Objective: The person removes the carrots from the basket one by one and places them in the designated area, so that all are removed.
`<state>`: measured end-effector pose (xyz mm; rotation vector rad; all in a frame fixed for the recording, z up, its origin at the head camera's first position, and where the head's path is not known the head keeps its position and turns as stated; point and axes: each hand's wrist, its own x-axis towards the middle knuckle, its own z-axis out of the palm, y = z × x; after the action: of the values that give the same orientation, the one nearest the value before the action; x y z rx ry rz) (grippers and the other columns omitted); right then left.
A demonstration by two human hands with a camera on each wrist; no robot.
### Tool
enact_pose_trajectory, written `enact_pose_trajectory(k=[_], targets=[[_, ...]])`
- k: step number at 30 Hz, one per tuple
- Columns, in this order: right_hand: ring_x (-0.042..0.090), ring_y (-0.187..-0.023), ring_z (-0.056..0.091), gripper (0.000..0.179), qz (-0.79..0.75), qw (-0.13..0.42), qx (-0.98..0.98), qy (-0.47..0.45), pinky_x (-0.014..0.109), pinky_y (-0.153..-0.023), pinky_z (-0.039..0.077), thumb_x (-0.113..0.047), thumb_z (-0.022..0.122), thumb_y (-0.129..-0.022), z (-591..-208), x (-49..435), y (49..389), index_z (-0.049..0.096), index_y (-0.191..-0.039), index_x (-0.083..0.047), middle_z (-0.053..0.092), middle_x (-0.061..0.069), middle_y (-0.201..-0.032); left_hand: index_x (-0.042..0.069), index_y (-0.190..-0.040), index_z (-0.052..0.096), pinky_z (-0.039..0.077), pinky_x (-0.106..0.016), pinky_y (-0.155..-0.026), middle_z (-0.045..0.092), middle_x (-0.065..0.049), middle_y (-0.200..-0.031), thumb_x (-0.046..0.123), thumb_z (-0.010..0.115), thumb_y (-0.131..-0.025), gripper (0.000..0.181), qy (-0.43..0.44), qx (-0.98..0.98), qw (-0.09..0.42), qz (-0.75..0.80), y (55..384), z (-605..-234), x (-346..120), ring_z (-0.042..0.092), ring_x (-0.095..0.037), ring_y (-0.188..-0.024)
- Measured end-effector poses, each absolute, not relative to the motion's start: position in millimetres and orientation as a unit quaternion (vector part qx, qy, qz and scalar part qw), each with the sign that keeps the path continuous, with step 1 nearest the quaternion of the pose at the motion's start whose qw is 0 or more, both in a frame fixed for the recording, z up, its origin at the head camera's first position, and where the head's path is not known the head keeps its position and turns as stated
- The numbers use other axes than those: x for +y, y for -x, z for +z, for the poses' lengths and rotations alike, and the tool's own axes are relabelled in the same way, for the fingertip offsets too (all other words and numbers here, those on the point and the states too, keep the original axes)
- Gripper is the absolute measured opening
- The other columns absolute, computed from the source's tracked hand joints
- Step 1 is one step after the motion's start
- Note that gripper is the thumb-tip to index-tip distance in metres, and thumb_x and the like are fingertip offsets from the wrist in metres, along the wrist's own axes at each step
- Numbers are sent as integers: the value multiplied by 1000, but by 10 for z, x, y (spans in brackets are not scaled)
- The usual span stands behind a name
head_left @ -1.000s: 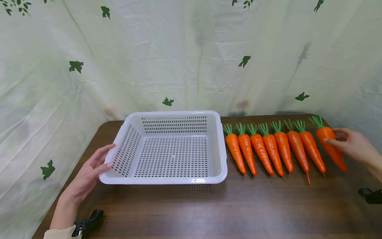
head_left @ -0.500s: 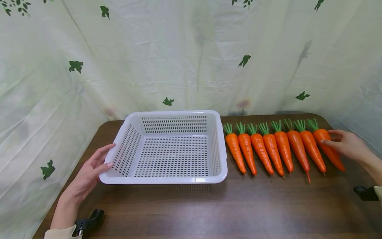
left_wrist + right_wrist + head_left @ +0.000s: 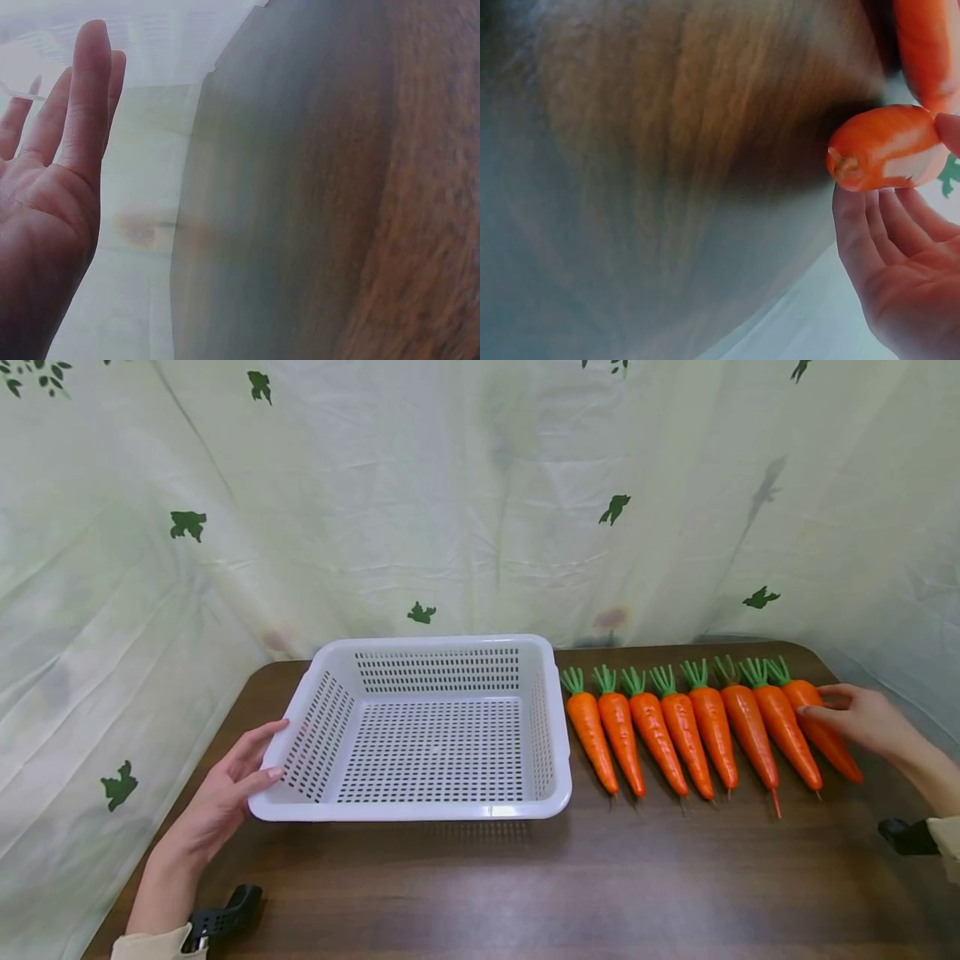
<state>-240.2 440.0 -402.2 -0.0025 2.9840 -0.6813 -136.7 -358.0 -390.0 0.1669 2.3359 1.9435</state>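
Observation:
In the head view, a white perforated plastic basket (image 3: 408,811) stands on the brown table. My left hand (image 3: 223,797) touches its left rim with thumb and fingertips. The left wrist view shows the fingers of this hand (image 3: 56,157) straight beside the basket wall. My right hand (image 3: 866,718) holds the rightmost carrot (image 3: 832,748) between thumb and fingers, at the right end of a row of several carrots. In the right wrist view that carrot (image 3: 881,150) is seen tip first, with the fingers under its outer side and the thumb opposite, partly cut off.
Several carrots (image 3: 686,745) with green tops lie side by side, tips toward me, just right of the basket. The table (image 3: 525,885) ends at a pale curtain (image 3: 465,510) with green leaf shapes, which hangs behind and along the sides.
My right hand has moved the rightmost carrot leftward, closing the gap to its neighbour in the row. My left hand and the basket stay where they were.

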Motion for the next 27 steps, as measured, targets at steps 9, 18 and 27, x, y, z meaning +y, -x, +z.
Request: enact_pose_trajectory(k=[9,18,27], targets=[[61,-104,50,77,-241,43,969,-12,59,-78,51,-40,53,-99,-4063,4417,2385,31,-127,28,44,49,-123,30,-154,27,56,-41,-81,40,0,-141,10,52,-100,63,-58,765,50,639,1382,-3890,-3571,58,-12,-112],[60,-106,48,77,-290,-4,956,-34,57,-72,53,-39,54,-100,-4087,4371,2302,27,-137,23,40,48,-127,30,-154,28,55,-40,-83,40,0,-142,10,51,-100,62,-66,769,45,634,1372,-3912,-3592,57,-13,-114],[59,-117,37,77,-303,-77,949,-38,72,-87,34,-41,52,-101,-3925,4035,2138,22,-149,11,38,43,-134,29,-154,27,54,-40,-86,39,-2,-145,13,50,-100,61,-58,782,52,618,1370,-3843,-3610,56,-15,-117]])
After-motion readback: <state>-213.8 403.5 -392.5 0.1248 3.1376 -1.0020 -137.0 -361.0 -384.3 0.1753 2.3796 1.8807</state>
